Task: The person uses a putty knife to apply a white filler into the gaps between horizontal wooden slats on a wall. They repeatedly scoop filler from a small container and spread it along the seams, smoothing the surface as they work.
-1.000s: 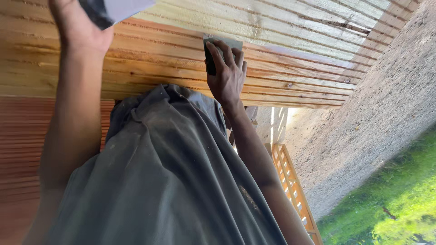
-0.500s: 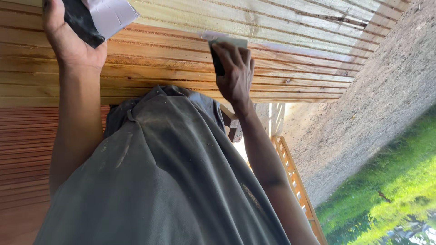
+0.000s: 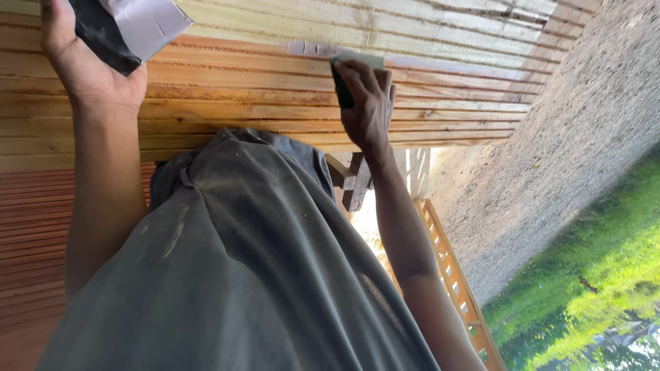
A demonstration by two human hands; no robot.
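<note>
My left hand [image 3: 93, 65] is raised at the upper left and grips a folded sheet of sandpaper [image 3: 130, 27], dark on one side and pale grey on the other. It rests against the wooden slatted panel [image 3: 247, 89]. My right hand [image 3: 368, 103] presses a small dark sanding block [image 3: 342, 79] with a pale top onto one slat near the panel's middle. A short greyish streak [image 3: 313, 49] lies on the slat just left of the block. A loose grey shirt [image 3: 234, 275] fills the lower middle between both arms.
A reddish-brown ribbed board [image 3: 34, 233] lies at the left below the panel. A wooden slatted frame [image 3: 457, 288] stands beyond the right arm. Gravel ground [image 3: 570, 137] and green grass [image 3: 605, 261] fill the right side.
My right hand with the block has slid a little to the right along the slat. More of the sandpaper sheet shows in my left hand.
</note>
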